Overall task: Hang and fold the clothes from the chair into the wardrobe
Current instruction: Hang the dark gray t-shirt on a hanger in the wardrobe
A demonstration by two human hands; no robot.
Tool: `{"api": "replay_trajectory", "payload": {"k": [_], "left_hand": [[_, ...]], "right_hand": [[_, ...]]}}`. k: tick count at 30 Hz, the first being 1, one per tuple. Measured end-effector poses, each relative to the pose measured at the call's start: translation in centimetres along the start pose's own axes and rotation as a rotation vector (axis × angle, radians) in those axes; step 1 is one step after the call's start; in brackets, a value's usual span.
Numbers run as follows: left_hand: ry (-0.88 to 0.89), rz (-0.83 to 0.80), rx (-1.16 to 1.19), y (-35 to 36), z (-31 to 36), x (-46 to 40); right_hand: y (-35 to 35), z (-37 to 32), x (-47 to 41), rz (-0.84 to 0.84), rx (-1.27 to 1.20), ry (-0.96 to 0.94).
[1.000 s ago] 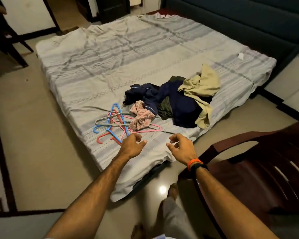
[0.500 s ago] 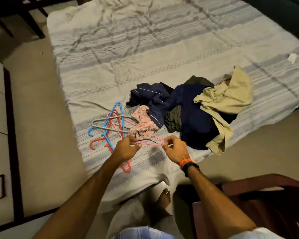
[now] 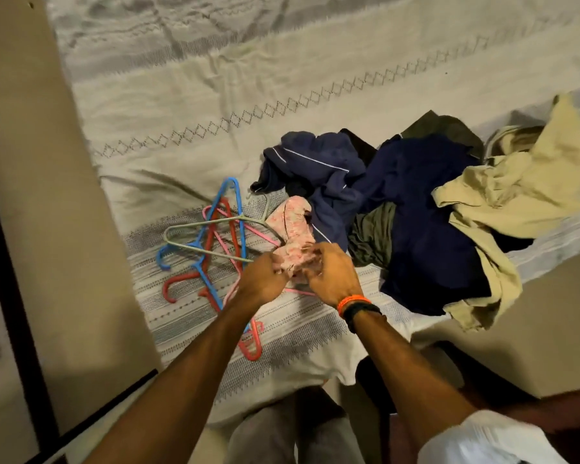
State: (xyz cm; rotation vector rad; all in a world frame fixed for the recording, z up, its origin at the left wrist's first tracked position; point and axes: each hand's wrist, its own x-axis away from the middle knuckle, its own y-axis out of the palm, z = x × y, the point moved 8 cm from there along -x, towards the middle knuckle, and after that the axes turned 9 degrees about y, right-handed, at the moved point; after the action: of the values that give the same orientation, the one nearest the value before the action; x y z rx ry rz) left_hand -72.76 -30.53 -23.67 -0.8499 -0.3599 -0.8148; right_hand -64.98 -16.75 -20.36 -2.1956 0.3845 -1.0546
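Both our hands, left (image 3: 265, 279) and right (image 3: 329, 276), have shifted from pink hanger (image 3: 245, 226) to pinching pink garment (image 3: 292, 229) on the bed (image 3: 215, 95); lifting risks snagging tangled hangers.

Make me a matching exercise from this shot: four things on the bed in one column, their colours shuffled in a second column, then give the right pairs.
Things:
1. garment both hands grip
2. jacket with white piping
3. garment at the far right of the pile
4. hanger lying on top of the others

Colours:
A. khaki
B. grey
C. pink floral
D. navy

Pairs: 1-C, 2-D, 3-A, 4-B
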Motion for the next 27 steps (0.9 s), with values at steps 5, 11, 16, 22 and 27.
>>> {"api": "replay_trajectory", "payload": {"k": [5,11,16,22,27], "left_hand": [[-0.034,-0.058,-0.014,1.3,-1.7,-3.7],[-0.046,-0.129,0.004,2.4,-3.3,-5.8],[0.053,-0.130,-0.133,2.0,-2.4,-5.6],[0.104,-0.086,-0.206,1.4,0.0,-5.4],[0.070,-0.182,-0.120,2.4,0.3,-4.8]], "right_hand": [[4.2,-0.1,-4.2,-0.112,0.296,-0.116],[5.6,2.7,-7.1,-0.108,0.381,0.003],[4.0,4.2,-5.3,-0.119,-0.538,0.300],[1.4,5.7,-3.9,-0.046,-1.385,0.486],[1.3,7.7,-3.8,-0.095,-0.415,0.463]]}}
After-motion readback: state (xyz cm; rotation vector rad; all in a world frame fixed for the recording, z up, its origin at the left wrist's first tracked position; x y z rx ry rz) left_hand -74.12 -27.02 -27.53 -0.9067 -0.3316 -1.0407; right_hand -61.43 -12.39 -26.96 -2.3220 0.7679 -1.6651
